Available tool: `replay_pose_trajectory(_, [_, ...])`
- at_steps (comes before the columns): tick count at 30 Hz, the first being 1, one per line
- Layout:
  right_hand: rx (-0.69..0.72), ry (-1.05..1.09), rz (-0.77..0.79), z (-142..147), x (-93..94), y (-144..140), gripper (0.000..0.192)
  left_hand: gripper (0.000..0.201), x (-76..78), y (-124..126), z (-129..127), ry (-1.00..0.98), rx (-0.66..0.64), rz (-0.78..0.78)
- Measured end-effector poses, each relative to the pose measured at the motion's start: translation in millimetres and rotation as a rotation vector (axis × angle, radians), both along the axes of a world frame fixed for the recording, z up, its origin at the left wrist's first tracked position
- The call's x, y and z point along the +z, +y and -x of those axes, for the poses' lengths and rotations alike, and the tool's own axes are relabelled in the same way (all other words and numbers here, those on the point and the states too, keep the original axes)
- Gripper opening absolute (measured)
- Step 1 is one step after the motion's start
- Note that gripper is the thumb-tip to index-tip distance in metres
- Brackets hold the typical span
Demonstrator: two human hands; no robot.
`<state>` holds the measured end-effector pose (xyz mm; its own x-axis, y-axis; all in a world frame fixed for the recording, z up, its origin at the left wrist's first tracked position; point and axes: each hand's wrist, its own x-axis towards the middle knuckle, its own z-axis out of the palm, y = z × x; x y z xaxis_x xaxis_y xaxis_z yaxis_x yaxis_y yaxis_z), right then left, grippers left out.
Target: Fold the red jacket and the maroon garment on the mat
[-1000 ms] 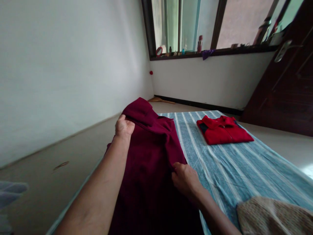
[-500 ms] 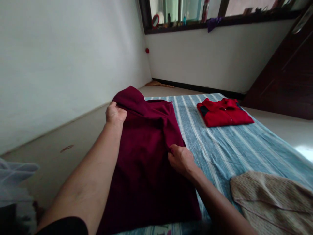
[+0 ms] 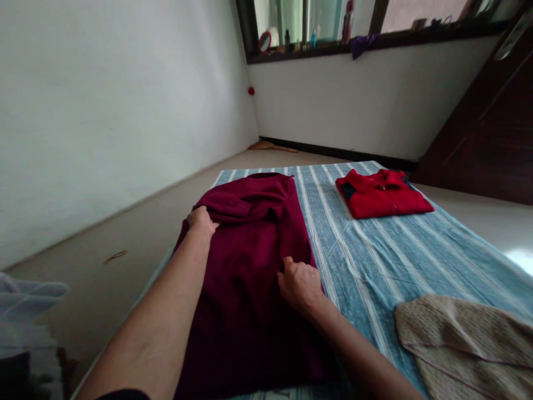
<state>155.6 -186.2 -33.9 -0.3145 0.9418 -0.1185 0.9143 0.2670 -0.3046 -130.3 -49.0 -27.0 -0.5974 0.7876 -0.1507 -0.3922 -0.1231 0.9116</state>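
A maroon long-sleeved top [image 3: 250, 278] lies spread on the striped blue bedsheet [image 3: 353, 261], its collar end away from me. My left hand [image 3: 202, 220] is closed on a fold of the top at its far left edge, where the cloth bunches. Closer to me, my right hand [image 3: 300, 282] grips the sleeve along the right side of the top. The fingertips of both hands are partly hidden by cloth and knuckles.
A folded red collared garment [image 3: 385, 197] rests on the sheet at the right. Beige knitted cloth [image 3: 462, 344] lies at the near right. Beyond the bed are a broom [image 3: 272, 146], a cluttered windowsill [image 3: 308, 53] and a dark door [image 3: 483, 128].
My left hand has come down and towards me, lowering the raised left part of the top onto the bed. My right hand has shifted slightly towards me and to the left.
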Motion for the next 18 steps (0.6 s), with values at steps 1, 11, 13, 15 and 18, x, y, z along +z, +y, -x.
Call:
replay_pose_trajectory(1, [0.003, -0.002, 0.002, 0.3, -0.4, 0.2, 0.024, 0.034, -1.5, -4.7, 1.1, -0.015, 0.028, 0.091])
replay_pose_trajectory(11, [0.015, 0.018, -0.023, 7.0, 2.5, 1.1, 0.03, 0.015, 5.8, -51.6, -29.7, 0.015, -0.024, 0.487])
replay_pose_trajectory(13, [0.021, 0.034, -0.031, 8.9, 2.2, 0.9, 0.03, 0.013, 9.0, -58.2, -39.7, 0.044, -0.071, 0.494])
replay_pose_trajectory(15, [0.03, 0.051, -0.035, 11.1, 0.3, 0.9, 0.03, 0.009, 10.6, -63.9, -53.0, 0.079, -0.153, 0.508])
replay_pose_trajectory(18, [0.04, 0.083, -0.046, 14.1, -3.7, 0.8, 0.028, 0.009, 9.3, -69.9, -80.9, 0.152, -0.333, 0.544])
